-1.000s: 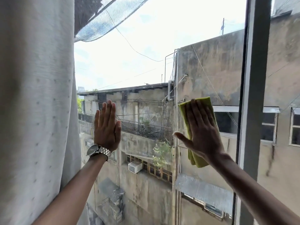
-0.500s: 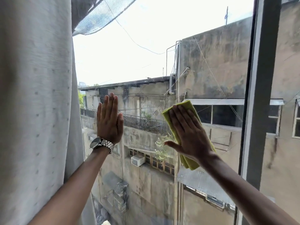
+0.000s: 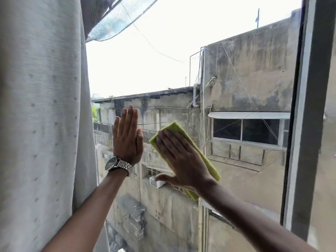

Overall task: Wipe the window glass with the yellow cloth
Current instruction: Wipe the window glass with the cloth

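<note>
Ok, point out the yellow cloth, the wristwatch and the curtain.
yellow cloth point(image 3: 174, 128): head view, upper corner above the fingers.
wristwatch point(image 3: 111, 163): head view, dark dial on the left wrist.
curtain point(image 3: 41, 124): head view, middle of the pale fabric.

Bright daylight pours through the clear window glass point(image 3: 163, 70); the sky is blown out white, and the edges bend.

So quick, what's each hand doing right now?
Left hand: open and flat against the window glass, holding nothing.
Right hand: open and flat, pressing the yellow cloth onto the glass.
</note>
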`<state>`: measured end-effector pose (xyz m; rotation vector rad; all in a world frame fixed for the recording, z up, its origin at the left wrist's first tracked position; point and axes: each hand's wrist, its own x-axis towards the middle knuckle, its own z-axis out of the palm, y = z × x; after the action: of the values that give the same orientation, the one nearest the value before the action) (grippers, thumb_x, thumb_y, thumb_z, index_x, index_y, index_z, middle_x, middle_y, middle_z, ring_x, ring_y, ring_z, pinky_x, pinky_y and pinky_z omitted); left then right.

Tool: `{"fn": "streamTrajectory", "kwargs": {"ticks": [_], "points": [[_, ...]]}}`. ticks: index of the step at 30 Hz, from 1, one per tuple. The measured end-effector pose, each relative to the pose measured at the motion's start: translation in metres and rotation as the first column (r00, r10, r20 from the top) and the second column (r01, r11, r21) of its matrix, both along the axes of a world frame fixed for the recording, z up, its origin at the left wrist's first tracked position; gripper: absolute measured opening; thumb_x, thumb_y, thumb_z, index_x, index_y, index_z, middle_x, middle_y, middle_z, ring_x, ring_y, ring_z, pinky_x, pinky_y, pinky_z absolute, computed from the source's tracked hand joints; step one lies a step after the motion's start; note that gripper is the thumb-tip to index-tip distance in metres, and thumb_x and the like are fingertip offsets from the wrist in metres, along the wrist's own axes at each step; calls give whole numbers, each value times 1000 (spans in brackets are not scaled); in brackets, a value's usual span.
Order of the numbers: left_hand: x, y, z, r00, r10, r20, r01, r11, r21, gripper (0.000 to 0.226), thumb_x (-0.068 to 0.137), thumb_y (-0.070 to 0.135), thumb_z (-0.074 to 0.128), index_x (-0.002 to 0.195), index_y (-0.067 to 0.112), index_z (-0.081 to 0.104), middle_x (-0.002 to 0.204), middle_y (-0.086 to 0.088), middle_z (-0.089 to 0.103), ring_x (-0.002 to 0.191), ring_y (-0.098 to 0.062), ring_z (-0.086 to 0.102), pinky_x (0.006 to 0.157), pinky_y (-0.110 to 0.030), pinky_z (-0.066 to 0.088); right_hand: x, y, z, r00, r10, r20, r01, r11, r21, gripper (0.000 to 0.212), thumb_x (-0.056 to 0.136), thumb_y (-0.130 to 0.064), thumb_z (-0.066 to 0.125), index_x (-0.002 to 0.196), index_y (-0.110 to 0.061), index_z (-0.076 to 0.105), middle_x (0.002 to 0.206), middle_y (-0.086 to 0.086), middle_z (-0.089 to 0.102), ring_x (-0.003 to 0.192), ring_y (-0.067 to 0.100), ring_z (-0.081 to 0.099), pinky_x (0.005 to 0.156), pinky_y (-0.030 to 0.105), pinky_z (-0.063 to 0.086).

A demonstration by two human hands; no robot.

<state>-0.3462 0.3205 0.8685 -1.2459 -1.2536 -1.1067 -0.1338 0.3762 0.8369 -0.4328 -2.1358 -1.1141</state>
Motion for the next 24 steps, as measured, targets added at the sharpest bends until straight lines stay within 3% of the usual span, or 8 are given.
{"fn": "streamTrajectory", "kwargs": {"ticks": [3,7,9,12,18,21,24], "points": [[1,-2,1,1000,-6,8,6,1000,-2,58,101,27,25,155,6,27,164,-14,27,155,-28,22,130,-45,12,27,5,-59,995,5,104,-3,1000,-14,114,87,-90,33,160,-3,21,169,15,19,158,29,14,128,46,24],[3,-4,1,1000,-18,19,18,1000,-11,58,101,27,25,155,6,27,164,-14,28,155,-28,22,128,-51,18,85,22,-79,998,22,60,-24,1000,18,112,88,-88,36,160,-4,20,171,12,7,156,28,21,130,42,13],[3,-4,1,999,-19,28,19,999,-27,59,101,27,25,155,7,26,165,-14,27,156,-27,21,127,-52,19,103,31,-60,997,7,-76,-6,1000,10,110,89,-88,35,159,-3,23,170,14,10,154,31,27,132,43,7],[2,-3,1,1000,-3,20,4,999,-33,59,101,28,25,155,6,26,165,-13,25,156,-27,20,129,-50,16,109,38,7,938,-57,-341,44,998,-45,115,88,-89,33,159,1,22,168,22,18,157,35,19,131,49,10],[3,0,-1,1000,5,3,-5,1000,6,58,102,30,22,154,3,29,164,-16,27,156,-26,19,128,-50,17,61,16,123,802,-100,-589,18,990,-143,120,83,-94,19,160,-1,17,169,20,15,158,33,12,130,50,11],[1,0,-2,1000,2,-3,-2,1000,7,59,103,31,19,154,4,29,164,-16,27,156,-25,19,128,-51,18,28,6,121,832,-81,-549,15,992,-123,121,83,-94,16,160,0,18,168,22,18,158,34,15,129,51,15],[-1,0,-1,1000,-10,1,10,1000,-1,58,103,30,20,155,5,28,165,-15,27,156,-24,19,128,-50,17,7,5,76,951,-24,-307,21,1000,-15,121,84,-94,17,159,1,18,168,24,18,158,36,13,130,51,15]]}}
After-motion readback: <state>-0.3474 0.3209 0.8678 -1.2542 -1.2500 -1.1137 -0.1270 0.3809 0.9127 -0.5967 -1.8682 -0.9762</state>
